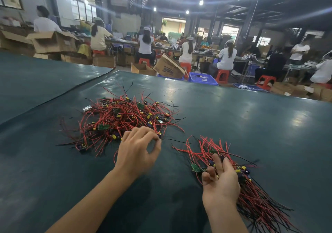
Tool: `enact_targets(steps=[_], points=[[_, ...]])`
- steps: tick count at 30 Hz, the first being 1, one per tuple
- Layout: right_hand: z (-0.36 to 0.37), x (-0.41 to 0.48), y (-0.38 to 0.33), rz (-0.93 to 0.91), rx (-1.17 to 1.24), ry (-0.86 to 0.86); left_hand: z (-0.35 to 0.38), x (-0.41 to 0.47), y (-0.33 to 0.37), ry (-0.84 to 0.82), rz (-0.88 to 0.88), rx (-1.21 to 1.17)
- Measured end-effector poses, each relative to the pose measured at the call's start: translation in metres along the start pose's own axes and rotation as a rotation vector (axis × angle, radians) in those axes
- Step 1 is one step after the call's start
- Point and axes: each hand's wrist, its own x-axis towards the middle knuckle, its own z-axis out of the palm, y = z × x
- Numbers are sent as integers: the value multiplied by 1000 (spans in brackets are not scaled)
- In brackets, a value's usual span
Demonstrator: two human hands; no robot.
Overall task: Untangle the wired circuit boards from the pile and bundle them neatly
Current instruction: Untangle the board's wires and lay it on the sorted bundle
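Beyond both grips a dark green, sheeted surface stretches away, glossy with lamp reflections. A seam where one sheet overlaps another runs off to the far left of the left grip. Past the far edge the room is a wide workshop. People sit on red stools at long surfaces of their own, open cardboard boxes and blue crates stand on the floor, and round lamps glare from a dark ceiling.

Just beyond the left grip, touching its fingertips, lies the pile. It is a loose tangle of red and black wires studded with small green circuit boards and yellow and purple parts. The left grip is curled, thumb and forefinger pressed together on a black wire at the pile's near edge. That wire runs off to the left grip's right along the surface.

Apart from it, the right grip has its fingers curled round the board end of the bundle. The bundle's red and black wires lie roughly side by side, fanning out beyond the right grip and trailing back past its wrist on the right.
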Motion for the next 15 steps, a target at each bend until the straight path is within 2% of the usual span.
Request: enact_targets(steps=[2, 4, 7, 9, 12, 15], points=[[-1, -1, 1, -7, 10, 10, 3, -3, -15, -107, -123, 128], [-1, -3, 1, -20, 12, -7, 5, -8, -29, -288, -267, 224], [0, -3, 2, -33, -12, -52, 7, -9, -43, -438, -380, 254], [-1, -2, 4, -31, -40, -90, 8, -6, -45, -418, -389, 175], [-2, 0, 7, -21, -84, -133, 6, -4, -40, -274, -383, 54], [-2, 1, 8, -1, -119, -196, 4, -3, -29, -156, -280, -23]])
